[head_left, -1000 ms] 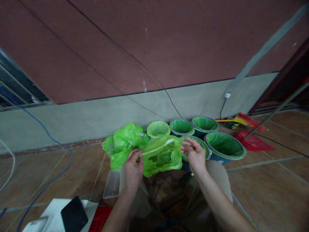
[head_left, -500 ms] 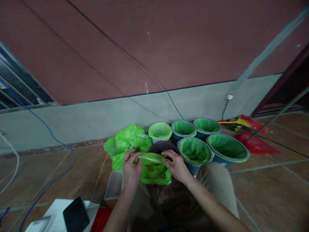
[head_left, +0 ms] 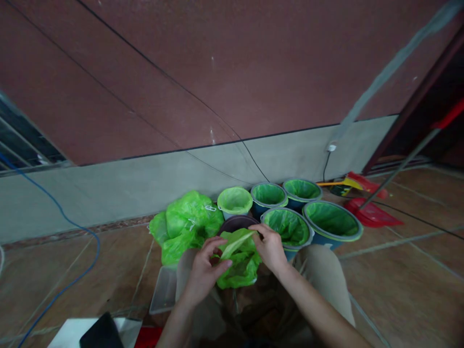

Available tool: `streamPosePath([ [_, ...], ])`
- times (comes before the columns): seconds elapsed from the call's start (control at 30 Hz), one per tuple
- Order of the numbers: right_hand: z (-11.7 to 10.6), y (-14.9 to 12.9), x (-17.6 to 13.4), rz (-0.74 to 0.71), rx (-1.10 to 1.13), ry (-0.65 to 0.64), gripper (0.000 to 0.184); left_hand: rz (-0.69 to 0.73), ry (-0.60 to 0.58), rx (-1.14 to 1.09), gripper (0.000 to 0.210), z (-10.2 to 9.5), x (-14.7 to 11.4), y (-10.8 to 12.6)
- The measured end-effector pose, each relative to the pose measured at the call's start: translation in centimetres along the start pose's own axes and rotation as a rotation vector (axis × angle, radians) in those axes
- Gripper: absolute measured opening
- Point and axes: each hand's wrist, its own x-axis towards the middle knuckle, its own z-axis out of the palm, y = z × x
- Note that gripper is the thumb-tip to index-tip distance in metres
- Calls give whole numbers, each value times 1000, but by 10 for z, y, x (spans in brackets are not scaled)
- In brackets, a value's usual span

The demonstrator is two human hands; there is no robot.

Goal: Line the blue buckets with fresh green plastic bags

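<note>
Green bag [head_left: 239,274] hangs between my fingers. From here, I see my right hand [head_left: 272,250] pinching its rim at one o'clock; my left hand [head_left: 205,271], fingers parted, flanks nine o'clock, contact unclear.

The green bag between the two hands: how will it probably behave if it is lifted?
The green bag is probably floppy: its sides crumple into loose folds. It is likely light for its size, since its film looks thin and the right hand seems to pinch its upper edge with fingertips.
</note>
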Motion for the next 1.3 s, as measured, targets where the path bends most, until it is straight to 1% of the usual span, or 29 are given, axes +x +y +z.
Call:
streamPosePath([
  [0.07,-8,0,7,21,-21,53,24,-23,-72,-16,43,-1,-2,-4],
  [0.13,-14,-2,12,14,-47,71,23,-3,-71,30,38,-1,-1,-7],
  [0.17,-16,-3,13,4,-66,73,23,17,-42,60,35,-1,1,-8],
  [0.23,-19,-6,15,-27,-116,62,22,68,65,109,33,0,8,-8],
  [0.37,-25,-10,14,-121,-228,-29,23,248,352,228,32,-3,29,-3],
  [0.43,-28,-8,13,-157,-275,-72,24,339,443,332,29,-9,41,1],
  [0.5,-31,-3,10,-164,-316,-89,25,401,492,437,24,-16,50,4],
  [0.63,-33,16,0,-136,-387,-83,27,462,537,567,19,-35,58,6],
  [0.8,-25,34,-16,-18,-518,-76,25,503,580,628,23,-54,56,3],
  [0.87,-20,35,-18,9,-474,-53,22,492,569,619,25,-58,53,0],
  [0.93,-18,31,-14,55,-365,-5,20,458,561,568,25,-60,50,-2],
  [1.0,-20,23,-3,143,-246,26,18,421,563,502,23,-62,49,-2],
  [1.07,-29,11,14,207,-177,33,19,404,566,477,20,-63,50,2],
  [1.13,-43,-4,36,172,-190,57,22,394,550,503,17,-64,55,10],
  [1.2,-57,-17,57,60,-227,75,25,377,532,545,16,-65,61,22],
  [1.23,-62,-22,65,-13,-252,61,26,365,533,561,16,-65,64,27],
  [1.3,-68,-25,74,-148,-318,-16,27,344,559,582,18,-65,69,37],
])
